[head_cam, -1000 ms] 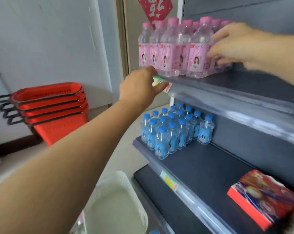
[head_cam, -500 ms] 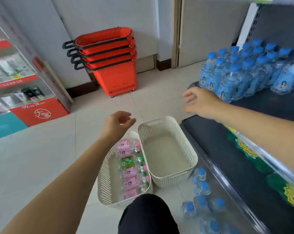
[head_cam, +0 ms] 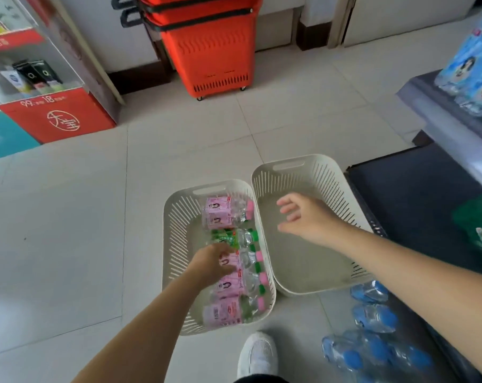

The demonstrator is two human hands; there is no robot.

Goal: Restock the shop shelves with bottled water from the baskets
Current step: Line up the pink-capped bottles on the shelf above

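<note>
Now, left hand: our left hand (head_cam: pixel 211 262) is down inside the cream plastic basket with slits (head_cam: pixel 176 233) on the left, lying on a pink-label water bottle (head_cam: pixel 228 261). We cannot tell if the grip is tight on it or just touching.
Right hand: our right hand (head_cam: pixel 307 219) hangs over the second cream plastic basket (head_cam: pixel 333 183) on the right, fingers spread apart, holding nothing.
Left basket: we see clear bottles lying on their sides in a row, most with pink labels and pink caps (head_cam: pixel 217 214), and one with a green label and green cap (head_cam: pixel 230 239) near the far end.
Right basket: it sits touching the left basket, on the pale tiled floor (head_cam: pixel 68 244).
Blue-cap bottles: some clear water bottles with blue caps (head_cam: pixel 372 319) lie on the floor just beside the right basket, near our white shoe (head_cam: pixel 257 355).
Shelves: the dark grey shop shelf (head_cam: pixel 427 98) on the right has blue-label bottles (head_cam: pixel 472 67) standing on it, and the bottom dark shelf (head_cam: pixel 416 194) is beside the right basket.
Far away: a stack of red shopping baskets with black handles (head_cam: pixel 206 48) stands by the wall, well apart from us.
</note>
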